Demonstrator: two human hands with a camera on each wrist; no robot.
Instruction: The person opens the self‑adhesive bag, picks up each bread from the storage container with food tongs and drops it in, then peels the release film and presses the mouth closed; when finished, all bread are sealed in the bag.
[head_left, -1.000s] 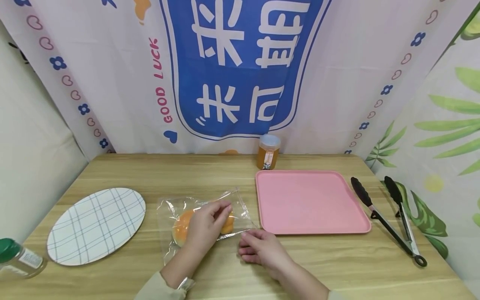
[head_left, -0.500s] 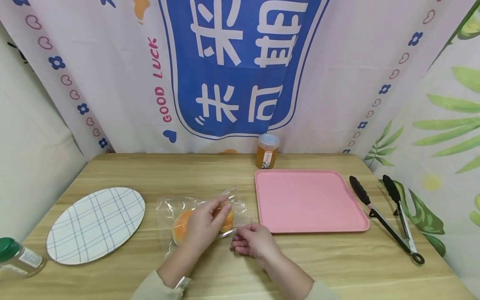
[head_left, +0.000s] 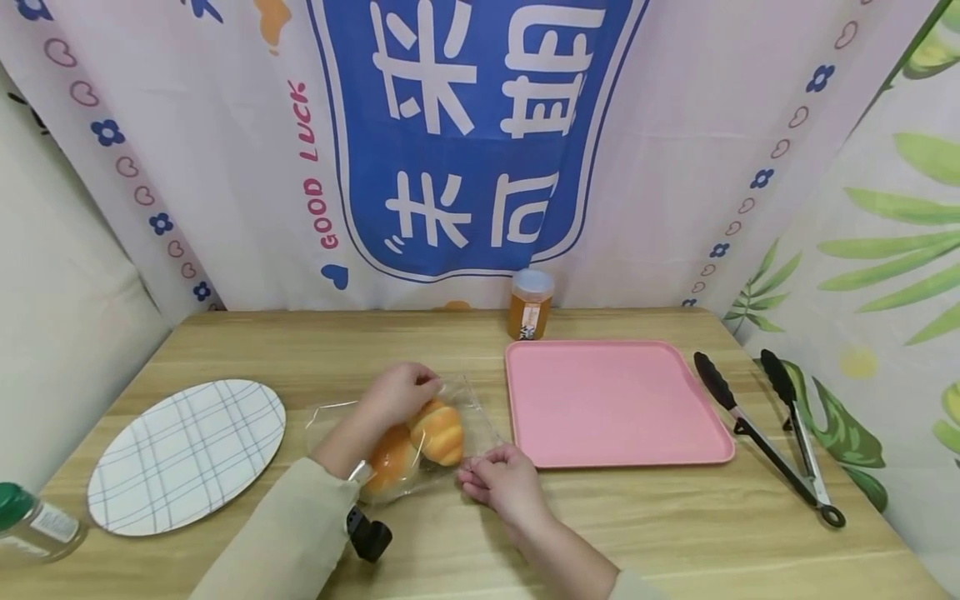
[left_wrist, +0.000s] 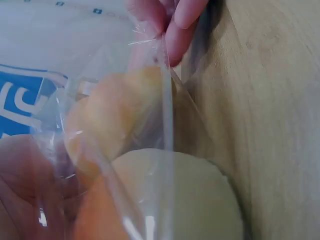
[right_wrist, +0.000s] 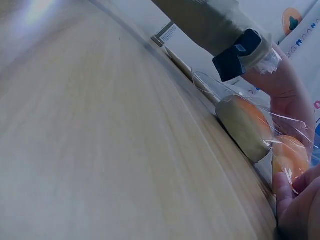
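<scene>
A clear plastic bag lies on the wooden table with two breads inside. One is a ridged, croissant-like roll; the other, a round bun with a pale underside, sits left of it. My left hand pinches the bag's far edge beside the roll, its forearm crossing over the bag's left part. At the near right corner of the bag, my right hand pinches the plastic between thumb and fingers. In the left wrist view the plastic stretches around the bun towards the right fingertips.
A pink tray is just right of the bag, with black-tipped tongs beyond it. Behind the tray stands a honey-coloured jar. To the left are a checked oval plate and a green-capped bottle.
My left hand has moved from over the breads to the bag's far edge, uncovering the roll. My right hand has shifted slightly left, still at the near corner.
</scene>
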